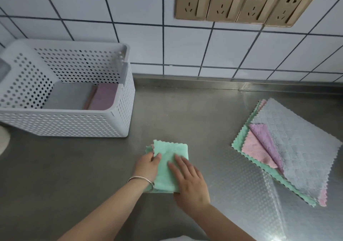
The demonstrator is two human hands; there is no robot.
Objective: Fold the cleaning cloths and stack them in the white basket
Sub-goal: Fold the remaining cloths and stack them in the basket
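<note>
A green cleaning cloth, folded into a narrow rectangle, lies on the steel counter in front of me. My left hand pinches its left edge, thumb on top. My right hand lies flat on the cloth's right half, fingers spread. The white perforated basket stands at the back left; folded cloths, a purple one on top, lie against its right inner wall. A pile of unfolded cloths sits at the right, grey on top, with purple, pink and green beneath.
The steel counter runs back to a white tiled wall with a row of gold sockets. A white rounded object shows at the far left edge.
</note>
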